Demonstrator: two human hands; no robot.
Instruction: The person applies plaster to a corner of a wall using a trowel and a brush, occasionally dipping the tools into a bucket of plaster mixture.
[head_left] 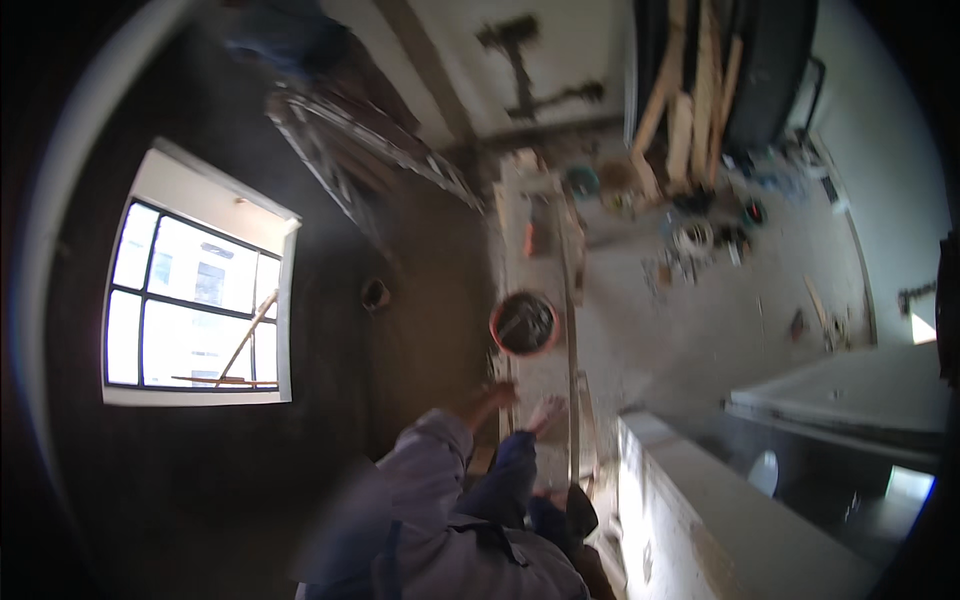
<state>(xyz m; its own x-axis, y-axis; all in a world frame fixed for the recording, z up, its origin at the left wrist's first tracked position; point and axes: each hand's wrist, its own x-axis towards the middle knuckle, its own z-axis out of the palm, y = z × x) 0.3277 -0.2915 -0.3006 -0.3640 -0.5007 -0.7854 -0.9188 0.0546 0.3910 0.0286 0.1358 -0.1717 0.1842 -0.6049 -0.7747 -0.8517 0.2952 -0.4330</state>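
“Left hand [494, 397] first: what's it got?”

“Nothing that I can see. It's by the left edge of the plank [545, 375], just short of the bucket [530, 352]. Blur hides how far the fingers are curled, so I can't swear it's empty. The right hand I can't make out for certain.”

“And the room, biggest parts first?”

“Dark wall [200, 480] on the left, pale littered floor [640, 340] to the right. Then a bright window [200, 300] in that wall, and timber boards [705, 100] at the upper right.”

“The surface?”

“Long, narrow, seemingly raised off the floor. The bucket takes up most of its width, so I'd avoid sliding it sideways.”

“How would the bucket handle?”

“Stiff-walled, probably plastic, tough rather than fragile. Its dark contents [525, 322] are unclear; I'd allow for weight. Grip opposite sides of the orange rim, palms under the lip, and wipe it first; dust could make it slippery.”

“Anything smaller?”

“One orange item [530, 238] farther along the plank, too blurred to name.”
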